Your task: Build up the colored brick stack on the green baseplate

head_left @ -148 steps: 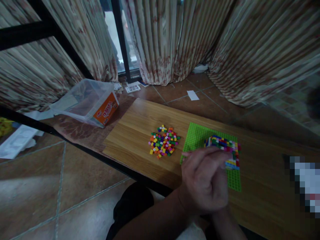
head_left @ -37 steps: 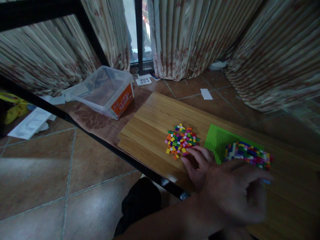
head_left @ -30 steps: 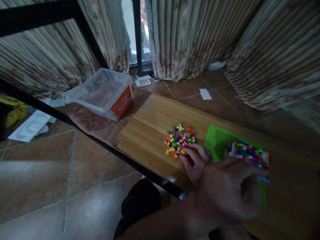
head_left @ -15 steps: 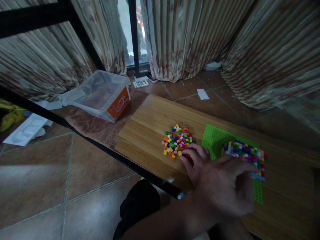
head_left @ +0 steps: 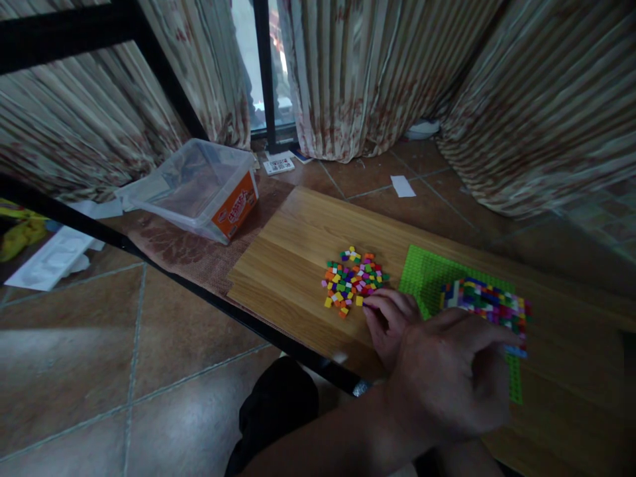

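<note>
My left hand (head_left: 392, 321) rests on the wooden board (head_left: 293, 258) at the near right edge of a pile of small coloured bricks (head_left: 354, 278). Its fingers are curled, and the tips pinch a small purple brick at the pile's edge. My right hand (head_left: 447, 384) lies over the left wrist. It hovers at the near side of a green baseplate (head_left: 422, 278) and pinches a small blue brick (head_left: 517, 352). A multicoloured patch of bricks (head_left: 484, 305) sits on the plate just beyond that brick.
A clear plastic box with an orange label (head_left: 199, 185) stands at the far left on a brown mat. A black bar (head_left: 149, 262) runs along the board's near edge. Striped curtains (head_left: 377, 73) hang behind, above a tiled floor with scraps of paper.
My clasped hands have come apart. The left hand reached to the pile and has just curled its fingers on a brick. The right hand keeps the blue brick by the plate.
</note>
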A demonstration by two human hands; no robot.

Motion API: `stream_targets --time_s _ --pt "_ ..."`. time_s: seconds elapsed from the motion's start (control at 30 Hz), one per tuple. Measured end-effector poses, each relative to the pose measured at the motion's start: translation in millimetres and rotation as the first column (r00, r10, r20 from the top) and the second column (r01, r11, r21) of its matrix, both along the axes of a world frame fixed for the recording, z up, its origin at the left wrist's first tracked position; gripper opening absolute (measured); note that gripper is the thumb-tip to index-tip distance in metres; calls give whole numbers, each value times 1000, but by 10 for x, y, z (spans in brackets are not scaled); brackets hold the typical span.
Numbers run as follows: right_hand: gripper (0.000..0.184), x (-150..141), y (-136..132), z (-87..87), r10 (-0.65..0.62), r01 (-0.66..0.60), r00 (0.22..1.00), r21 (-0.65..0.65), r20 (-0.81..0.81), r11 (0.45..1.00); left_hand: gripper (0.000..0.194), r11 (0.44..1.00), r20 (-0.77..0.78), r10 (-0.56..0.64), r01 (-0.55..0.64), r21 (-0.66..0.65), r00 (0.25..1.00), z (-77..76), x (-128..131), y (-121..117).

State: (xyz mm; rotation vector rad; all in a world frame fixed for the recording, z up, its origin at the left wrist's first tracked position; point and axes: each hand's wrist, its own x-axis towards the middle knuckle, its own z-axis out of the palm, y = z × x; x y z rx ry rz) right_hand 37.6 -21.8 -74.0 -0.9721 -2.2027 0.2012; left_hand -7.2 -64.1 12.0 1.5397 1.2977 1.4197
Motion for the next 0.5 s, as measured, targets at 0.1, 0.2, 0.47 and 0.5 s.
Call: stream_targets --time_s 0.1,0.2,0.47,0.5 --pt "15 19 5 19 26 -26 998 -2 53 1000 29 999 59 -10 7 41 998 -20 5 7" --pt "19 22 3 37 23 -25 995 18 97 1000 26 999 76 -10 7 36 997 -25 7 6" --pt "17 -139 -81 110 -56 47 984 60 170 997 26 999 178 -7 1 33 984 -12 20 -11" --pt "17 -149 -85 117 -69 60 982 55 177 997 26 999 174 1 -7 32 985 -13 20 -9"
